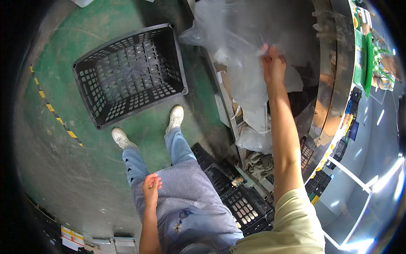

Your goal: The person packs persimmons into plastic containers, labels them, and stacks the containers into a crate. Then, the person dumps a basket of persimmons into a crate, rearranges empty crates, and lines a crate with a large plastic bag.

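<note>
My right hand (pixel 274 63) reaches out over a heap of clear plastic bags (pixel 247 80) under the bench. Its fingers are pinched together at the plastic film and slightly blurred; they seem to grip a piece of it. Beside the patterned apron (pixel 186 180), my left hand (pixel 151 184) hangs with loosely bent fingers and nothing in it. On the green floor ahead of my shoes stands a black plastic crate (pixel 131 67) with slotted walls; no contents show in it.
The bench edge (pixel 332 84) runs along the right. More black crates (pixel 243 207) stand low beside my legs. Yellow-black tape (pixel 55 112) marks the floor at left. Another person in a checkered garment (pixel 380 63) is at the far right.
</note>
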Demonstrator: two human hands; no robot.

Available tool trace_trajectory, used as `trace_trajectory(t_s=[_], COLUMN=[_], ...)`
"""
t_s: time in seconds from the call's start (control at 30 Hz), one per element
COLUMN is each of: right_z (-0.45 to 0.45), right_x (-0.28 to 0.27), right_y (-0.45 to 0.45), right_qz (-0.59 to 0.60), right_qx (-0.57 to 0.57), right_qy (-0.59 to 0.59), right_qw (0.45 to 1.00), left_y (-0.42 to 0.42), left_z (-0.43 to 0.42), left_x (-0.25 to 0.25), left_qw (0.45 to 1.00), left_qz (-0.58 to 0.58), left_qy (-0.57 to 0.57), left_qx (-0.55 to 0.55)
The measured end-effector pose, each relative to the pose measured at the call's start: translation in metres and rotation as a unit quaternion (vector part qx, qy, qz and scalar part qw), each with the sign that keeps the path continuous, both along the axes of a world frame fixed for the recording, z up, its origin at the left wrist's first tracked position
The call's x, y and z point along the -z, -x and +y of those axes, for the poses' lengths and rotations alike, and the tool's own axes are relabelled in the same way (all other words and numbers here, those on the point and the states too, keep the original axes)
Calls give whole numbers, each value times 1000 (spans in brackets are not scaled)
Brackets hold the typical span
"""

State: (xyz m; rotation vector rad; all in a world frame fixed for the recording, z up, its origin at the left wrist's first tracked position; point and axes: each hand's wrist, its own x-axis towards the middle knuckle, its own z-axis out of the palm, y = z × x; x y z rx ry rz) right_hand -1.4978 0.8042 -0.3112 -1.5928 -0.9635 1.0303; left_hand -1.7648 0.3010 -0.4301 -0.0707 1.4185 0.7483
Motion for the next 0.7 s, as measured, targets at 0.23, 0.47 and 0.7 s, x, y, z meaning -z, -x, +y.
trace_trajectory(t_s=[0.23,0.47,0.7], right_z=[-40,-91,52], right_x=[26,54,35], right_y=[-146,-103,-30], right_qz=[-605,9,6], right_qx=[177,147,-47], right_qy=[-161,301,147], right_qw=[760,942,988], left_y=[7,-10,-38], left_z=[-11,16,84], left_x=[7,-12,0], left_qw=[1000,999,997], left_qz=[14,24,-38], left_qy=[-1,7,-44], left_qx=[-11,-20,-58])
